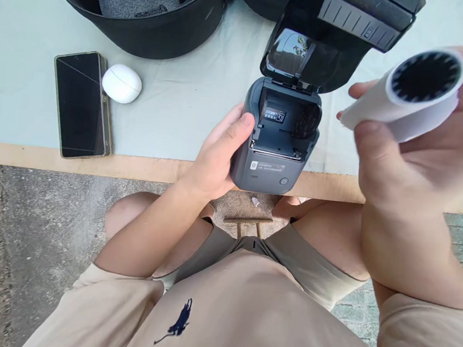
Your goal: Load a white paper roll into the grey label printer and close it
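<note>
A dark grey portable label printer (270,169) stands at the table's near edge, its lid (309,44) swung up and back. Inside, the roll compartment (280,137) holds no roll, and a small printed label shows on its wall. My left hand (224,145) grips the printer's left side, thumb on the upper edge. To the right of the printer and above the table, my right hand (414,142) holds a white paper roll (402,97) between thumb and fingers. The roll's dark toothed core end faces the camera, and a loose paper flap hangs along its lower side.
A smartphone (82,107) lies on the left of the pale tablecloth (173,97), with a white earbud case (122,83) against it. An unzipped black case (158,35) with grey foam sits at the back left. The table's wooden edge (28,156) runs just above my knees.
</note>
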Tool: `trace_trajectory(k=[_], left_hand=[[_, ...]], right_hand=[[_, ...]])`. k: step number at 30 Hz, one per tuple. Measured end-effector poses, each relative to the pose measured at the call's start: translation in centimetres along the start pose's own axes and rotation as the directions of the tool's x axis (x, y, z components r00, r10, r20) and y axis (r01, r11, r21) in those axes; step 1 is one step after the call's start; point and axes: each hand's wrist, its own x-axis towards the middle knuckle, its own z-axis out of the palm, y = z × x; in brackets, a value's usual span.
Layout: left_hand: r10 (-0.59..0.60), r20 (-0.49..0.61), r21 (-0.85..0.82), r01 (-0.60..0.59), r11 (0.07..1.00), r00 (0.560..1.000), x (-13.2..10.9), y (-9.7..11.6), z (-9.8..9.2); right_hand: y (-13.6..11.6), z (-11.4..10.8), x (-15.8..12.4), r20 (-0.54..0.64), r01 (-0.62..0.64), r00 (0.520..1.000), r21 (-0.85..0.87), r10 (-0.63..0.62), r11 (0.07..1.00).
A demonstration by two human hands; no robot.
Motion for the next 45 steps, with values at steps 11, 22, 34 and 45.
trace_trajectory(k=[11,22,34,45], left_hand=[[-0.025,-0.003,0.099,0.025,0.995,1.000,-0.5,0.3,0.2],[-0.052,0.002,0.087,0.052,0.995,0.999,-0.6,0.4,0.2],[0.042,0.024,0.068,-0.043,0.997,0.999,-0.4,-0.1,-0.7],[0.038,0.013,0.115,-0.039,0.993,0.999,-0.3,0.3,-0.5]], right_hand=[[-1.2,2.1,0.7,0.040,0.256,0.951,-0.663,-0.308,0.704],[-0.2,2.2,1.0,0.071,0.400,0.871,-0.678,-0.486,0.617],[-0.4,3.0,0.1,0.199,0.584,0.805,-0.430,-0.558,0.689],[0.6,2.4,0.2,-0.014,0.285,0.952,-0.327,-0.306,0.901]])
